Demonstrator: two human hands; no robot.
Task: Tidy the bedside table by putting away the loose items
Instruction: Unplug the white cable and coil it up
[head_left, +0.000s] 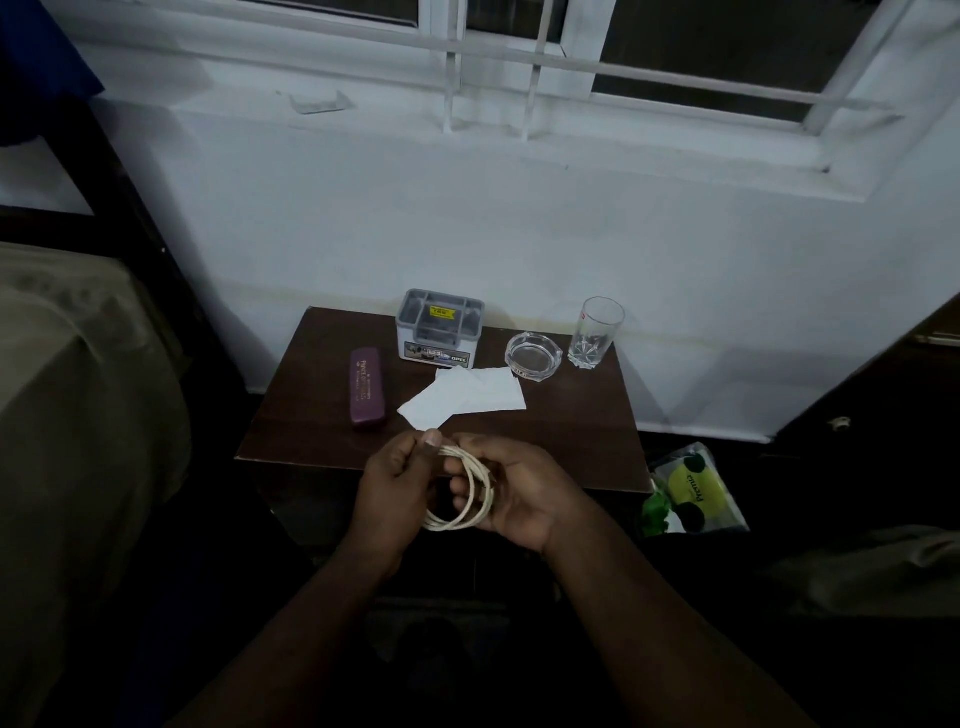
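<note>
We have the cable (460, 488) wound into a small coil and held in front of the tabletop's near edge, just off the table (571, 431) rather than over it. Our left hand (397, 475) is closed around the coil's left side, thumb pressing a strand at the top. Our right hand (511, 486) is curled around the right side, its fingers through the loops.

The coil is the first risk. Nothing ties it, so if either hand loosens, the loops will likely spring apart and we will have to wind again. Being off the near edge, a dropped cable would fall to the dark floor, where it would be hard to find.

The organiser (440, 326) stands at the far edge, near the middle, and its compartments look narrow; a coil this wide may not fit without squeezing, and it could pop back out. Reaching there, our arm passes over the papers (462, 397) in the middle of the tabletop and could sweep them off. To the right, near the far right corner, the ashtray (533, 357) and the glass (596, 332) stand close together; a careless elbow could knock the glass over. The case (367, 387) lies along the left side, out of the way.
</note>
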